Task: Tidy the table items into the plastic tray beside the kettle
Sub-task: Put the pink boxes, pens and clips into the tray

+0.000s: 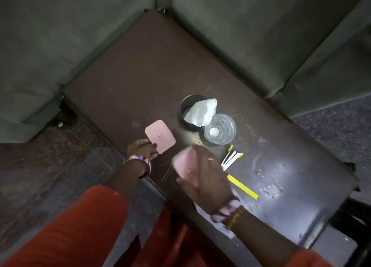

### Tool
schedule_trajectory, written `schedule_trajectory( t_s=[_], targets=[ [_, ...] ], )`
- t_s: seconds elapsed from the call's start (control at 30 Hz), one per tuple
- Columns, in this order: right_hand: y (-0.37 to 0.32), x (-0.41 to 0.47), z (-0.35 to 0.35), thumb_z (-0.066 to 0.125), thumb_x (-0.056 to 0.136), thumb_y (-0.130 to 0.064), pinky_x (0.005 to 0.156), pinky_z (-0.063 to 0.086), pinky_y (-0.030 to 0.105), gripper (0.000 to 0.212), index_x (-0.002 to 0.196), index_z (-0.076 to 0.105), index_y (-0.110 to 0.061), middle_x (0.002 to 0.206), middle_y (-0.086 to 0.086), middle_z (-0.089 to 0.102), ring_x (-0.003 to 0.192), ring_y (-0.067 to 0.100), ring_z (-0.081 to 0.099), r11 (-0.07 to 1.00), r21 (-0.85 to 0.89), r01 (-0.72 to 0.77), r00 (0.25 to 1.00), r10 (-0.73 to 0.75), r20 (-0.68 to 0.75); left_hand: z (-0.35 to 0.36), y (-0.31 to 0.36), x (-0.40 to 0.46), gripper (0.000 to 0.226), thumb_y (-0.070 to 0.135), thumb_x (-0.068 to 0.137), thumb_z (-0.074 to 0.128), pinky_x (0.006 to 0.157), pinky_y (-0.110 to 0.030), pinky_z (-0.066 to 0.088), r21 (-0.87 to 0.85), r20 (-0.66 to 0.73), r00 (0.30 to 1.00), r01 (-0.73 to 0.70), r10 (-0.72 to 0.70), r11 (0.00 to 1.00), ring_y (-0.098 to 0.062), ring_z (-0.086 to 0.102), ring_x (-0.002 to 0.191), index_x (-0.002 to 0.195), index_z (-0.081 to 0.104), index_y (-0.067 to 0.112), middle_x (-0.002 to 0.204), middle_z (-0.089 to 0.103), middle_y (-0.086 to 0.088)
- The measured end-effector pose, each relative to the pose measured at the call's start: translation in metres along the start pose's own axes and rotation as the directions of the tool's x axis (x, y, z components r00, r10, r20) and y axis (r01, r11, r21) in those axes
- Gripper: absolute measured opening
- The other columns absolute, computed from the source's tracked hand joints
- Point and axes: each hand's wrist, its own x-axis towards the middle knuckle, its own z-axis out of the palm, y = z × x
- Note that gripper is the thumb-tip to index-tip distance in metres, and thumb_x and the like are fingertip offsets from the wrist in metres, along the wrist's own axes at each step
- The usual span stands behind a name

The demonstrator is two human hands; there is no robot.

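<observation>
Near the front edge of the tabletop (140,69), lying flat just ahead of the left hand (141,149): pink square case (160,136), its near corner being pinched by the fingertips. Just to the right, being lifted in the curled grip of the right hand (202,172), a second pink item (185,164), blurred, long axis running toward the wrist. Further out, sitting untouched: clear glass (219,129), dark cup (190,108) stuffed with tissue (202,112), yellow packets (232,158); tray and kettle not showing.
</observation>
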Motion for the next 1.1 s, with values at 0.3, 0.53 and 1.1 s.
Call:
schedule_trajectory(
  t_s=[0.3, 0.53, 1.1],
  targets=[
    [-0.042, 0.089, 0.059, 0.063, 0.08, -0.036, 0.103, 0.035, 0.042, 0.083, 0.144, 0.019, -0.007, 0.144, 0.014, 0.036, 0.129, 0.033, 0.036, 0.974, -0.226, 0.009, 0.983, 0.034, 0.183, -0.022, 0.006, -0.015, 0.031, 0.006, 0.094, 0.039, 0.066, -0.034, 0.046, -0.038, 0.15, 0.988, 0.047, -0.041, 0.998, -0.016, 0.052, 0.068, 0.117, 0.042, 0.026, 0.085, 0.057, -0.006],
    [-0.023, 0.067, 0.08, 0.059, 0.082, -0.037, 0.105, 0.038, 0.042, 0.072, 0.143, 0.026, -0.014, 0.142, 0.014, 0.044, 0.128, 0.032, 0.042, 0.98, 0.068, -0.185, 0.979, 0.178, 0.104, -0.026, 0.015, -0.013, 0.017, 0.035, 0.087, 0.054, 0.064, -0.031, 0.051, 0.1, 0.299, 0.954, 0.002, -0.032, 0.995, -0.016, 0.06, 0.073, 0.103, 0.052, 0.029, 0.087, 0.06, 0.001],
    [0.05, -0.084, -0.036, 0.075, 0.064, 0.01, 0.062, 0.046, 0.003, 0.062, 0.121, 0.055, -0.004, 0.097, 0.004, 0.062, 0.079, 0.01, 0.058, 0.502, 0.682, -0.532, 0.808, 0.542, 0.232, 0.044, -0.034, -0.149, 0.044, -0.014, 0.076, 0.059, 0.055, -0.026, 0.058, 0.19, 0.647, 0.761, -0.227, 0.052, 0.955, -0.015, 0.061, 0.082, 0.099, 0.046, 0.021, 0.094, 0.053, 0.001]
  ],
)
